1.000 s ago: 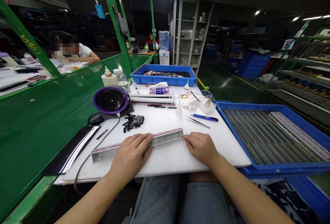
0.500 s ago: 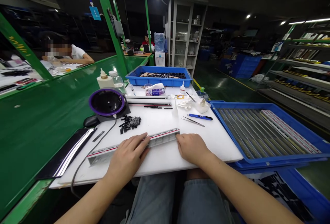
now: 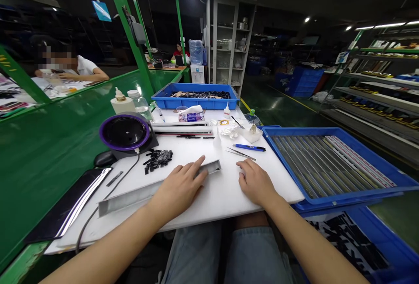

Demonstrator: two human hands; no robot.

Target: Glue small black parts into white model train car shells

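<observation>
A long grey metal channel point(image 3: 131, 201) lies slantwise across the white work surface, its hollow side facing me. My left hand point(image 3: 180, 188) grips it near the right end, thumb on the near side and fingers over the far side. A small dark piece shows inside that right end. Off to the right, my right hand point(image 3: 257, 181) is bent with thumb and forefinger apart, nothing visible between them. Just beyond its fingertips are metal tweezers point(image 3: 244, 154), with a blue pen-like knife point(image 3: 249, 147) behind them. A pile of small black strips point(image 3: 159, 160) sits left of the channel.
A purple-rimmed round device point(image 3: 124, 131) stands at left, its cable point(image 3: 122, 177) running down past the channel. On the right is a blue tray point(image 3: 327, 133) of metal bars. At the back are another blue tray point(image 3: 196, 103), bottles and more channels point(image 3: 181, 130). A co-worker point(image 3: 81, 68) sits beyond the green partition.
The channel has been rolled over, so its red-striped face no longer shows and its hollow side does. My right hand has let go of its end and moved right, towards the tweezers.
</observation>
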